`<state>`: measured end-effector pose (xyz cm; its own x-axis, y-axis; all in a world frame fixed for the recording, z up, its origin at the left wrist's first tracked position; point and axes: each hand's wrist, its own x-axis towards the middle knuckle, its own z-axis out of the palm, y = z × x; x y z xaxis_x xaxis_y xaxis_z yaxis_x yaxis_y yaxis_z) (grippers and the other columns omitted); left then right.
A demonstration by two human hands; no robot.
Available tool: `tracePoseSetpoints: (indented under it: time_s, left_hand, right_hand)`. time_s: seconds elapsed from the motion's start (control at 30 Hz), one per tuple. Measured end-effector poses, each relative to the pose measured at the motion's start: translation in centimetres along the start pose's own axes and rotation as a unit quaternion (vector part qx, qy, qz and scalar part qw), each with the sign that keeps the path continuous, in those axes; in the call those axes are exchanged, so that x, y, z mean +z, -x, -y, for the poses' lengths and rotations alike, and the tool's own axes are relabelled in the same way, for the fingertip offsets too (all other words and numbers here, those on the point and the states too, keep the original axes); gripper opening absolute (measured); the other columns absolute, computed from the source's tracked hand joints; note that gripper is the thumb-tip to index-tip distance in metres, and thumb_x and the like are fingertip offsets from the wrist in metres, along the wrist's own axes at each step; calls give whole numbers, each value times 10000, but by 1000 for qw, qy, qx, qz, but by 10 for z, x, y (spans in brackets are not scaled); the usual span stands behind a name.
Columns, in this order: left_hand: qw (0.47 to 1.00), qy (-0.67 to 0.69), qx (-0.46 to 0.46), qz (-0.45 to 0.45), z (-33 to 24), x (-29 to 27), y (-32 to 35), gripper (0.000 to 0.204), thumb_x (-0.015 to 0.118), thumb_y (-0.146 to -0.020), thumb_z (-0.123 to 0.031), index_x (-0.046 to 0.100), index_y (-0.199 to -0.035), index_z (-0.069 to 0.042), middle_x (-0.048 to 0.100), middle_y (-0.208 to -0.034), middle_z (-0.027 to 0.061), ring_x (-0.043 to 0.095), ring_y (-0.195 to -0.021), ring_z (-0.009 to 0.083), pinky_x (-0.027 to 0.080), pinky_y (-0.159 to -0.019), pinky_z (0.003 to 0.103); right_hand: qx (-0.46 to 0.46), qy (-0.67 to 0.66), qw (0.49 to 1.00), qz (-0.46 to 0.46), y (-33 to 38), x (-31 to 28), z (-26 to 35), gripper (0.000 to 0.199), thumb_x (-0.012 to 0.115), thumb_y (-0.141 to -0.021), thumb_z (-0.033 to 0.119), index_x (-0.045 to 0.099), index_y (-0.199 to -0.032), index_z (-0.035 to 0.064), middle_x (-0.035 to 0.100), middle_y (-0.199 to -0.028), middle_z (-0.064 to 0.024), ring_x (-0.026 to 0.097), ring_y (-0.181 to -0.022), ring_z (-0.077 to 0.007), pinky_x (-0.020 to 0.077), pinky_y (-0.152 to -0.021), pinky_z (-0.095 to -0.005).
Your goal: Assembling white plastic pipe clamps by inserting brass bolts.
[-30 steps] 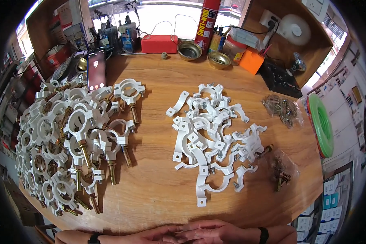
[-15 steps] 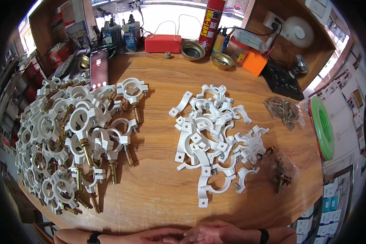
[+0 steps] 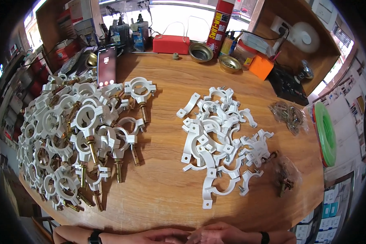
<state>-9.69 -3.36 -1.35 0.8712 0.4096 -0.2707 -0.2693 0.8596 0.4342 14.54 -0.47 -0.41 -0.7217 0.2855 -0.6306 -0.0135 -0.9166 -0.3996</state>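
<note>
Two hands meet at table's near edge, left hand (image 3: pixel 162 235) & right hand (image 3: pixel 221 234) touching, flat, holding nothing. Loose white clamp halves (image 3: pixel 219 138) lie straight ahead, nearer right; assembled clamps (image 3: pixel 77 134) far left.

Bare forearms, seemingly black wristbands (image 3: pixel 95 236)
</note>
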Motion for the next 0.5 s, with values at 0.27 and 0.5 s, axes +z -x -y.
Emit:
tracePoseSetpoints:
  time_s: [0.27, 0.5]
  left_hand:
    - [1000, 13, -10, -7, 2, -1, -1, 548, 504, -918, -224, 256, -1367, -34, 507, -1170, 140, 522, -1068, 230, 441, -895, 359]
    - [1000, 13, 3, 19, 3, -4, -3, 535, 499, -919, -214, 265, -1365, -33, 508, -1168, 139, 517, -1079, 230, 437, -905, 361]
  right_hand:
    - [-8, -24, 999, 22, 3, 0, 0, 276, 403, -939, 115, 537, -1076, -84, 595, -1011, -174, 577, -971, -256, 449, -872, -355]
    - [-1, 26, 999, 24, 4, 0, 1, 258, 429, -924, 97, 565, -1059, -75, 601, -1017, -157, 570, -972, -236, 440, -869, -331]
